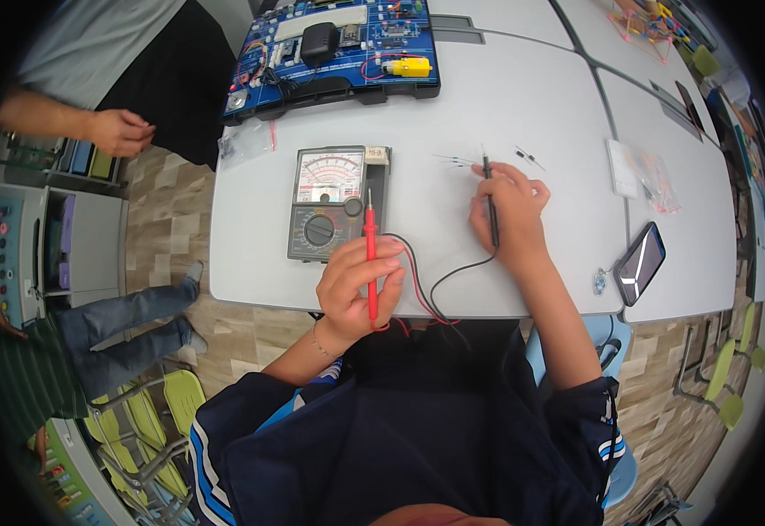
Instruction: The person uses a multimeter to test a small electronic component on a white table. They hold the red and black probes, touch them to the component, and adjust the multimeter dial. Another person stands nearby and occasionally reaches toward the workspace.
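My left hand (358,279) is closed around a red test probe (371,263), its metal tip pointing away from me. In my right hand (515,213) is a black test probe (491,206), held like a pen. By that probe's tip, several small resistors (454,161) with thin leads lie on the white table, close to my right fingertips. Two small black components with leads, perhaps diodes (527,156), rest just beyond that hand. An analog multimeter (320,230) with a needle scale and a round dial sits left of centre. Red and black leads (433,294) droop between my hands over the table edge.
An open blue electronics kit case (338,53) with a yellow motor stands at the far side. Rightward are a white breadboard (622,168), a clear plastic bag (656,182) and a phone (640,263). One person (119,131) stands at the far left; another person (128,342) is lower left.
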The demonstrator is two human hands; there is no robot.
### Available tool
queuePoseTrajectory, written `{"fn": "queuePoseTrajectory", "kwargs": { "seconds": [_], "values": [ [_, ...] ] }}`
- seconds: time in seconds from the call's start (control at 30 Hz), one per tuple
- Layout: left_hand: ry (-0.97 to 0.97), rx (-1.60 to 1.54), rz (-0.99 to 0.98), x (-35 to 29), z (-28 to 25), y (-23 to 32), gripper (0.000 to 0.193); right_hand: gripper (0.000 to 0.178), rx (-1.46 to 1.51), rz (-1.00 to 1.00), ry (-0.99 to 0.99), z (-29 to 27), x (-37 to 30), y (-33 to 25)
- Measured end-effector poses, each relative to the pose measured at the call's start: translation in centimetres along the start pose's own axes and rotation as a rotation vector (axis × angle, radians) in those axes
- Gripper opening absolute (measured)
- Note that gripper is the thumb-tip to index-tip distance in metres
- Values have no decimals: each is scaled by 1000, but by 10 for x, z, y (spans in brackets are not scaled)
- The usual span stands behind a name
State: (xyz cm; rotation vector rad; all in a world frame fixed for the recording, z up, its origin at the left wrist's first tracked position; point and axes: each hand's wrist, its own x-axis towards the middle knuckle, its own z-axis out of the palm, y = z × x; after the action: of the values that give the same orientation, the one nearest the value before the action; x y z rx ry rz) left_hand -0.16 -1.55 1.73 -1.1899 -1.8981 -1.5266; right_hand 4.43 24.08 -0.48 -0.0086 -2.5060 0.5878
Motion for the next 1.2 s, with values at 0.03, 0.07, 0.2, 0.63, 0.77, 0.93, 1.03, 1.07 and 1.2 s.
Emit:
{"fn": "queuePoseTrajectory", "kwargs": {
  "seconds": [0.03, 0.07, 0.2, 0.63, 0.77, 0.93, 1.03, 1.07, 1.2],
  "values": [
    [5, 6, 6, 1, 0, 0, 29, 26, -6, 2, 43, 2, 3, 1],
    [7, 1, 9, 2, 2, 0, 29, 26, -2, -4, 10, 2, 4, 4],
    [-7, -2, 0, -2, 3, 0, 29, 28, 1, -65, -77, 5, 6, 6],
    [-13, -12, -9, -5, 1, -4, 28, 32, -25, -77, -100, 9, -2, 0],
    [-14, -12, -11, -4, 1, -5, 28, 33, 1, -77, -101, 12, -6, -8],
    [-15, -16, -12, -3, 2, -6, 27, 36, -22, -80, -49, 18, -2, -19],
    [-18, -18, -18, -4, 2, -6, 27, 38, -25, -60, -58, 20, -4, -18],
    [-18, -17, -20, -4, 2, -7, 26, 38, -24, -44, -61, 20, -4, -19],
    [-22, -8, -21, -3, 2, -6, 27, 38, -19, -24, -64, 20, -4, -19]
  ]
}}
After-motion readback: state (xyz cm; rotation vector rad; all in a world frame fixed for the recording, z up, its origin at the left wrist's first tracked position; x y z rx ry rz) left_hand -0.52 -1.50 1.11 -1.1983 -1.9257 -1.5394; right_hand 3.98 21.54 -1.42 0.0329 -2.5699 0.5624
